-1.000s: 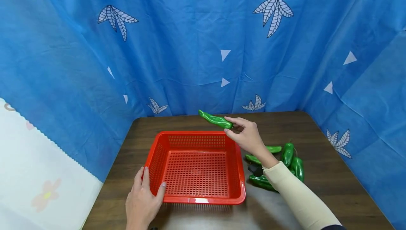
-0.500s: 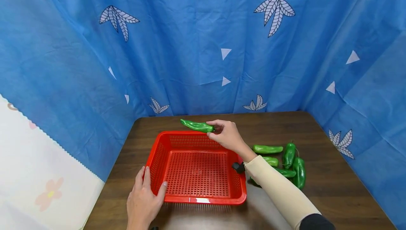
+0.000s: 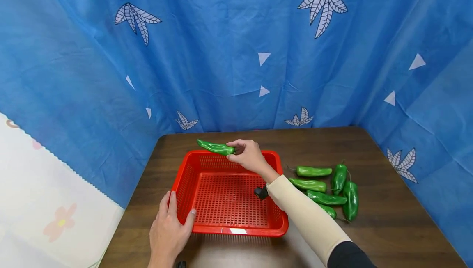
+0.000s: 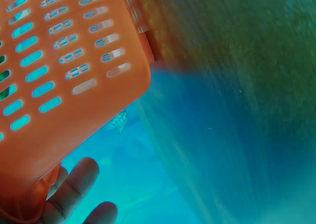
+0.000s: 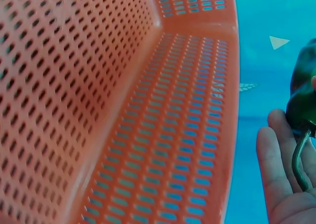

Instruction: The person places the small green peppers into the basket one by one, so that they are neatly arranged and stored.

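My right hand [image 3: 248, 156] pinches a green pepper [image 3: 216, 148] by its stem end, above the far rim of a red plastic basket [image 3: 236, 232]. The pepper's tip points left. In the right wrist view the pepper [image 5: 302, 98] is cut by the right edge, its curved stem hanging over the palm. My left hand [image 3: 170, 229] grips the basket's near left corner, with fingers along the left rim and thumb over the front rim. In the left wrist view, fingertips [image 4: 81, 174] show below the basket's perforated wall [image 4: 98, 98].
Several green peppers [image 3: 308, 184] lie on the wooden table [image 3: 384, 218] right of the basket, partly behind the right sleeve [image 3: 306, 214]. A blue patterned curtain [image 3: 229, 54] hangs behind and beside the table. White cloth [image 3: 44, 194] is at the left.
My right hand has carried the pepper left along the basket's far rim, levelling it somewhat. More of the peppers on the table show now. My left hand stays on the corner.
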`<state>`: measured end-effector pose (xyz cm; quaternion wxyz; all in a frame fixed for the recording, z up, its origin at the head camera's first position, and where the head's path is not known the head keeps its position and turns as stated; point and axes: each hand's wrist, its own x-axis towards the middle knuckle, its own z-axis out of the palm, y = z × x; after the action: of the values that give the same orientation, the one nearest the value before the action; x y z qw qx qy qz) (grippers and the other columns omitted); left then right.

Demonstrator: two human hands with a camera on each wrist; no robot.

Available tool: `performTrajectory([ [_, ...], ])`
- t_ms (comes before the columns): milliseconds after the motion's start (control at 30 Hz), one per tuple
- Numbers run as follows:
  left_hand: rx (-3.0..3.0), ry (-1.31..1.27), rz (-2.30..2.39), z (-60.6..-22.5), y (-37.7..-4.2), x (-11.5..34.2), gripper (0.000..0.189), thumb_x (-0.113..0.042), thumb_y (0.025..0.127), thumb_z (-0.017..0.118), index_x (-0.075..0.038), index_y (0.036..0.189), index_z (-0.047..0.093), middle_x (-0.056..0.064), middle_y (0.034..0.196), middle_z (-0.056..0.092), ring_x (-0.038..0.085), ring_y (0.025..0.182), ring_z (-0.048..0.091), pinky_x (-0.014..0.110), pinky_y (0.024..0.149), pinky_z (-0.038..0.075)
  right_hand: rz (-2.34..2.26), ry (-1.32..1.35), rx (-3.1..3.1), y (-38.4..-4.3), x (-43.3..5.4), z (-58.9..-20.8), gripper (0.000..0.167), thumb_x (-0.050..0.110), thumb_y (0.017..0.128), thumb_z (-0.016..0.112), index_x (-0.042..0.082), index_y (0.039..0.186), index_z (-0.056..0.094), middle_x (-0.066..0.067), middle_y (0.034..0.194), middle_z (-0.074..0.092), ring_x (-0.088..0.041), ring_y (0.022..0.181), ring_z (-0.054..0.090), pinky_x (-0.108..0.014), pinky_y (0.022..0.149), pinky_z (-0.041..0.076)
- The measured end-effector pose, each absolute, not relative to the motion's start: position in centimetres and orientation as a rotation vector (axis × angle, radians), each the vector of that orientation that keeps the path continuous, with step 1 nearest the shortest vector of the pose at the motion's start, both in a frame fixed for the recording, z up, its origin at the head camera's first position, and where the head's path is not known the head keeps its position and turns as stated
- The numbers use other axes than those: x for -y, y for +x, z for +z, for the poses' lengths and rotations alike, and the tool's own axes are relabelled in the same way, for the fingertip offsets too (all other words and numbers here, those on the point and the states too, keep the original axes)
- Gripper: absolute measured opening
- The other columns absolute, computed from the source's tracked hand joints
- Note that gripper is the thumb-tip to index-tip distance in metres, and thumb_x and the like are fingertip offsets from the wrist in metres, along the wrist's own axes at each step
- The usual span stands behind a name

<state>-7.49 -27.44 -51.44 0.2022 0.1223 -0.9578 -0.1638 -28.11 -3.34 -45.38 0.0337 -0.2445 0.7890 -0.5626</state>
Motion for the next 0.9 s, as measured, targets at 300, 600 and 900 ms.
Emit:
performTrajectory([
  [300,2.668,0.342,-0.448,-51.3,-7.6,27.6,0.084,-0.047,0.085,0.071,0.002,0.149,0.045,0.019,0.151,0.044,0.045,0.114,0.062,0.064,0.081,0.053,-1.712,-0.598,-2.265,-28.6,5.3,-47.2,0.035,0.021,0.082,0.083,0.021,0.116,0.077,-0.002,0.106,0.074,-0.019,0.084,0.068,-0.031,0.068,0.056],
  [600,2.674,0.35,-0.437,-51.3,-7.5,27.5,0.086,-0.048,0.084,0.071,0.002,0.149,0.045,0.019,0.151,0.044,0.044,0.116,0.062,0.063,0.082,0.054,-1.557,-0.515,-2.249,-28.7,5.7,-49.9,0.037,0.028,0.079,0.086,0.031,0.115,0.077,0.003,0.121,0.07,-0.021,0.114,0.063,-0.042,0.085,0.057],
  [900,2.69,0.379,-0.437,-51.1,-7.4,27.2,0.087,-0.049,0.084,0.072,0.002,0.149,0.044,0.019,0.152,0.043,0.043,0.117,0.061,0.064,0.082,0.054,-1.536,-0.514,-2.233,-28.4,6.5,-51.4,0.035,0.018,0.079,0.085,0.023,0.113,0.078,-0.002,0.112,0.071,-0.016,0.091,0.066,-0.036,0.075,0.058],
])
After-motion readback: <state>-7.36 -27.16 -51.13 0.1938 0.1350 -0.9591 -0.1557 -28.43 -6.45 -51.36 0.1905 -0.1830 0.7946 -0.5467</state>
